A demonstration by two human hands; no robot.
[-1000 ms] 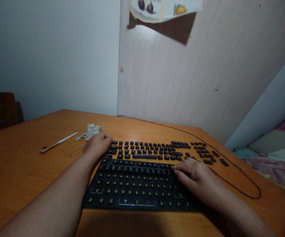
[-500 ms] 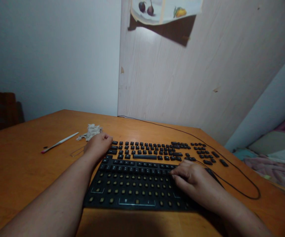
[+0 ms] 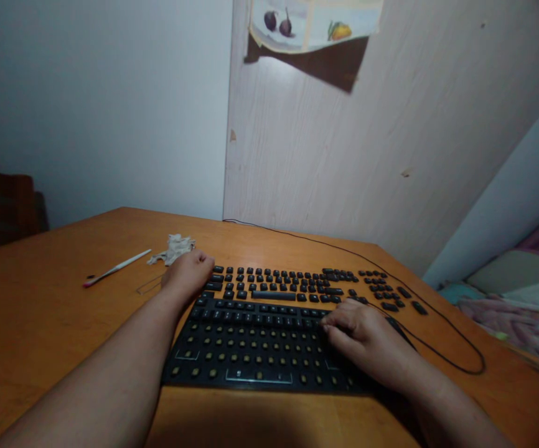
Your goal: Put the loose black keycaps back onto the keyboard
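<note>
A black keyboard (image 3: 251, 373) lies on the table in front of me, its function and number rows fitted with keycaps and its lower rows showing bare key stems. My right hand (image 3: 365, 333) rests over its right part, thumb and finger closed together at the right end of the number row; whatever is between them is hidden. Beyond the keyboard, loose black keycaps (image 3: 274, 287) are laid out in rows, with a long spacebar (image 3: 274, 295) among them. My left hand (image 3: 188, 272) is closed beside the left end of these rows, its fingertips hidden.
A crumpled pale cloth (image 3: 173, 247) sits behind my left hand, near a bent wire tool (image 3: 150, 285). A white toothbrush (image 3: 122, 265) lies further left. More loose keycaps (image 3: 384, 292) and a looping black cable (image 3: 456, 342) are on the right. A wall closes the table's back.
The view has shifted slightly. Both hands keep nearly the same places and closed poses, and the keyboard and loose keycaps look unchanged.
</note>
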